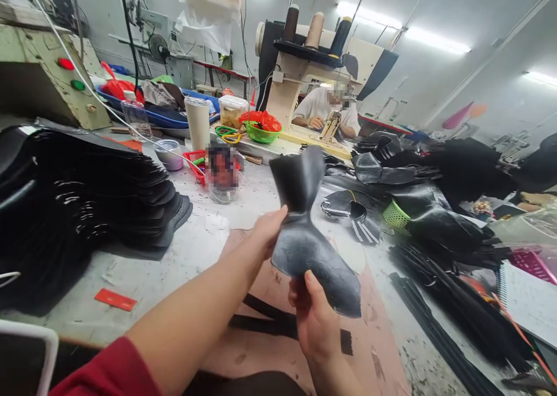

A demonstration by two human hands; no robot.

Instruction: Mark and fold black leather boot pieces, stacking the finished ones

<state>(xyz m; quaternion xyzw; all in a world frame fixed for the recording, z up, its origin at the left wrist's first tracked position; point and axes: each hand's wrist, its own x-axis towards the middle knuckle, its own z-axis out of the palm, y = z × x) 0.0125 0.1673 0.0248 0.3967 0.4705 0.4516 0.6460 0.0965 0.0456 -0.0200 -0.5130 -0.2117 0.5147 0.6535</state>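
Note:
Both hands hold up a shaped black leather piece, narrow in the middle and wider at its two ends. My left hand grips it along its left side near the narrow part. Lower down, my right hand pinches the bottom edge, its thumb on the shiny face. Beneath lies a pinkish-brown work board with black strips on it, partly behind my right hand. To the right sits a fanned ring of black pieces with white edges.
A tall stack of black leather pieces fills the left. Black strips and heaped leather cover the right. A cup, a green bowl and a sewing machine stand behind; a co-worker sits beyond.

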